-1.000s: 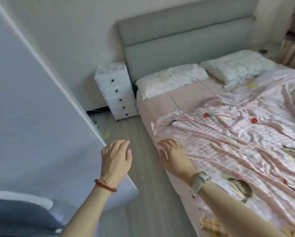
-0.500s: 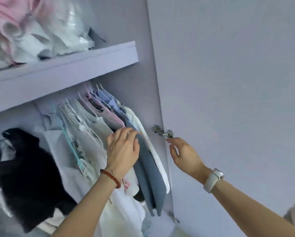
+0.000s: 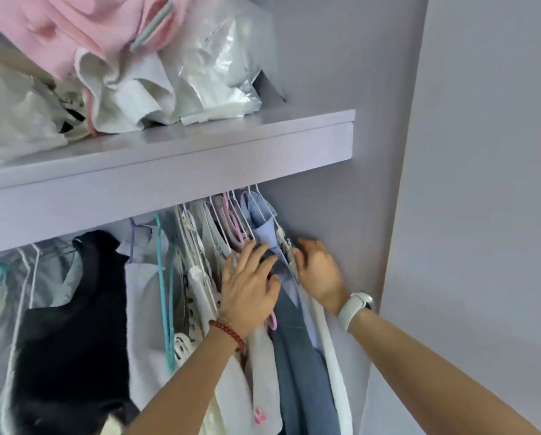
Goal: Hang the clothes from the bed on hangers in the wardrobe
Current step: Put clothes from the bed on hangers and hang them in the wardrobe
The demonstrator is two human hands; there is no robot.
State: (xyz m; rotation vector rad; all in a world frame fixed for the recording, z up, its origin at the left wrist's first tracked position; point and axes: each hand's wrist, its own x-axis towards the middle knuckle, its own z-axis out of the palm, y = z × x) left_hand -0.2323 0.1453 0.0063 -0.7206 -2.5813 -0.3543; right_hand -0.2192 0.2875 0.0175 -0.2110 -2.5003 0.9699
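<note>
- The left hand (image 3: 248, 285), a red bead bracelet (image 3: 228, 335) at its wrist, lies with straight, spread fingers against the hanging clothes (image 3: 200, 293), pressing on the blue-grey garment (image 3: 297, 356).
- The right hand (image 3: 318, 270), a white watch (image 3: 355, 310) on its wrist, reaches in just beside the blue shirt (image 3: 264, 221); its fingers curl at the garments' right edge, but whether they grip anything I cannot tell.
- The clothes hang tightly packed on white, pink and teal hangers (image 3: 162, 277) under the shelf: white pieces, the blue shirt and blue-grey garment at the right end, a black top (image 3: 74, 324) further left.
- Above, the lilac shelf (image 3: 200, 158) carries a pink cloth (image 3: 74, 32), crumpled white fabric and a clear plastic bag (image 3: 225, 67).
- At the right stand the lilac wardrobe wall (image 3: 341, 73) and the open door (image 3: 482, 183).
</note>
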